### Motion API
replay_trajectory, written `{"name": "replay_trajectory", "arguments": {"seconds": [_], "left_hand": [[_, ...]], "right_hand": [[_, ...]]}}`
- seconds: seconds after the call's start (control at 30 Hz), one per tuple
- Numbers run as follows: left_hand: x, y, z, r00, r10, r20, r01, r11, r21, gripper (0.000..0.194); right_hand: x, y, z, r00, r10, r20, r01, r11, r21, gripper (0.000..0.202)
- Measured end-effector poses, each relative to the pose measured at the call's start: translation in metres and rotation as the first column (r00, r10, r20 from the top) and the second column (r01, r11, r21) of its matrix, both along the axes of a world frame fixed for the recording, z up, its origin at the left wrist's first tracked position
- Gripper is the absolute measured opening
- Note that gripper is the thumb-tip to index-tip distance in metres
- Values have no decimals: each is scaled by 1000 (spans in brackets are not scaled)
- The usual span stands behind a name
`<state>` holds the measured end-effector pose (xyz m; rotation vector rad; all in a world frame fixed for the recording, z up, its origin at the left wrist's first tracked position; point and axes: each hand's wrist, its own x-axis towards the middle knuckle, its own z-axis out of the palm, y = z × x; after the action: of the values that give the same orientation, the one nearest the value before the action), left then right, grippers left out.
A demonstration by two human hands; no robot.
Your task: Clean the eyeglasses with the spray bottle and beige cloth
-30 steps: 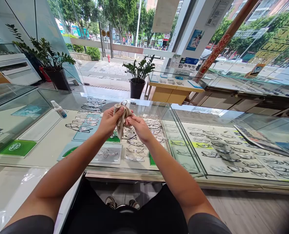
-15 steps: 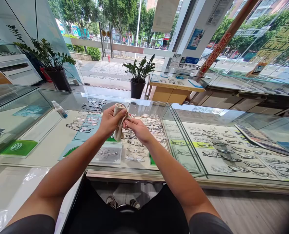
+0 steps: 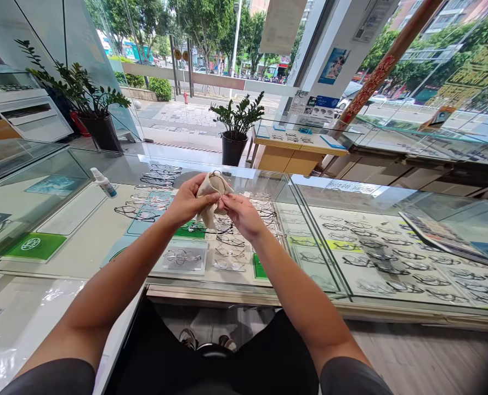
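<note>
Over the glass counter, my left hand (image 3: 189, 198) is closed on a beige cleaning cloth (image 3: 206, 211), its thumb pressing the fabric. The cloth wraps a pair of eyeglasses (image 3: 216, 173), of which only a bit of thin rim shows at the top; the rest is hidden in folds and fingers. My right hand (image 3: 244, 215) meets the left one, its thumb and fingertips pinched at the edge of the cloth, on what looks like the glasses' frame. Beneath both hands, rows of eyeglasses (image 3: 230, 241) lie in the display case.
A white spray bottle (image 3: 103, 182) stands on the glass counter (image 3: 264, 176) to the left. A flat board or catalogue (image 3: 445, 238) lies on the right counter. Potted plants (image 3: 234, 144) stand beyond, before the window. A drawer or lower surface (image 3: 42, 323) is at my left.
My hands have shifted slightly right. The cloth has turned and now spreads over the lens that showed above it before; the right fingers sit closer to the left thumb.
</note>
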<state>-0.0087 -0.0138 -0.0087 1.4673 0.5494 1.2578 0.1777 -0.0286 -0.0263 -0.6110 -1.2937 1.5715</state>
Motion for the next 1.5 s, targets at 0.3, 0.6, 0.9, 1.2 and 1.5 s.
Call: {"name": "replay_trajectory", "arguments": {"seconds": [0.3, 0.6, 0.9, 1.2, 1.5], "left_hand": [[9, -4, -6, 974, 221, 44, -223, 974, 39, 49], [0, 2, -1, 998, -49, 33, 48, 999, 9, 46], [4, -5, -1, 980, 197, 11, -197, 980, -12, 49], [7, 8, -9, 970, 215, 112, -201, 971, -126, 59], [8, 10, -10, 951, 261, 165, -239, 960, -144, 61]], "right_hand": [[-8, -6, -1, 998, 12, 56, -16, 998, 67, 43], [-1, -3, 3, 999, -5, -47, 3, 998, -58, 35], [-13, -10, -7, 997, 53, 61, -60, 993, 106, 39], [-7, -7, 2, 999, -14, -51, 14, 1000, 0, 39], [-3, -6, 8, 996, -56, -69, 56, 998, 0, 40]]}}
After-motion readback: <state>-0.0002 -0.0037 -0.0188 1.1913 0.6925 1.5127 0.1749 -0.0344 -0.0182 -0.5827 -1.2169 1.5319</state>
